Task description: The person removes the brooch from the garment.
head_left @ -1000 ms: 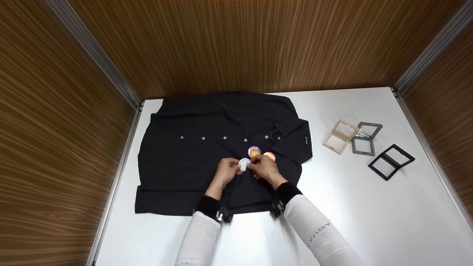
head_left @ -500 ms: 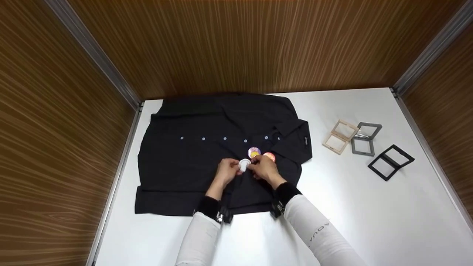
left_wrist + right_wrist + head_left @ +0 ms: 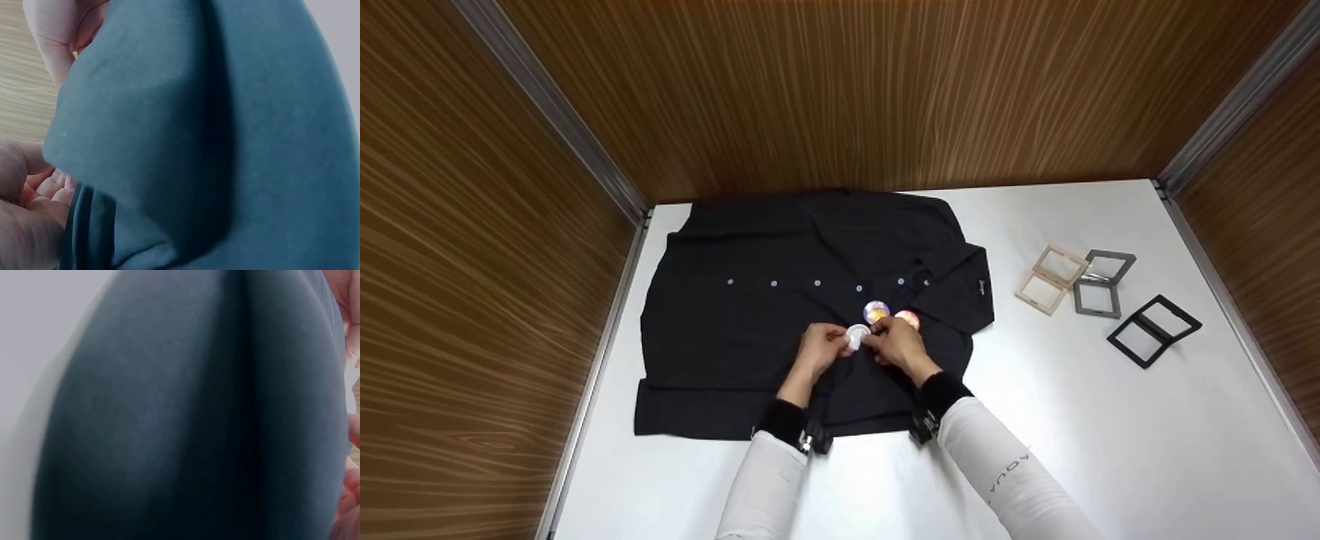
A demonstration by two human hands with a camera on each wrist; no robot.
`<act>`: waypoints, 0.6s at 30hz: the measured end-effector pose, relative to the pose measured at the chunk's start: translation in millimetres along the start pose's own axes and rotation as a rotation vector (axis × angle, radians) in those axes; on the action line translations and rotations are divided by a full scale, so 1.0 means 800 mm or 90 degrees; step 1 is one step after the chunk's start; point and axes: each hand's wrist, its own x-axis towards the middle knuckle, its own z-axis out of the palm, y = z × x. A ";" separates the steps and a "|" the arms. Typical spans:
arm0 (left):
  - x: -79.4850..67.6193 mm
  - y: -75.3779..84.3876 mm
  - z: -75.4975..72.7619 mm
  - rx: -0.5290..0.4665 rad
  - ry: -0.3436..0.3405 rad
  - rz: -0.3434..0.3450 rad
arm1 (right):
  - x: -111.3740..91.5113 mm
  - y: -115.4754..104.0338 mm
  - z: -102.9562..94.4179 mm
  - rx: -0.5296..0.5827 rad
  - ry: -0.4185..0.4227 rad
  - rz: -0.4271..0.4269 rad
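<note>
A dark button-up shirt (image 3: 750,330) lies spread on the white table with its collar to the right. Over its front, both hands pinch a round white badge (image 3: 856,336) from opposite sides: the left hand (image 3: 819,346) at its left edge, the right hand (image 3: 897,343) at its right. Just above the right fingers sits a purple and yellow round badge (image 3: 876,310). A red-orange round badge (image 3: 909,318) is partly hidden behind the right hand. In both wrist views raised shirt cloth (image 3: 129,112) fills most of the picture and hides the white badge's underside.
Three open hinged square cases stand on the right of the white table (image 3: 1035,450): a beige case (image 3: 1051,277), a grey case (image 3: 1099,282) touching or overlapping it, and a black case (image 3: 1155,328). Wood-grain panels (image 3: 840,90) wall in the back and both sides.
</note>
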 end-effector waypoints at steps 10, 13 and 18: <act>0.000 -0.002 0.000 0.015 0.001 0.001 | 0.001 0.001 0.001 -0.026 0.012 -0.013; 0.000 -0.001 0.000 0.010 0.002 -0.003 | 0.001 0.001 0.001 -0.029 0.014 -0.013; -0.001 0.000 0.000 0.001 0.005 -0.005 | 0.001 0.001 0.001 -0.040 0.015 -0.016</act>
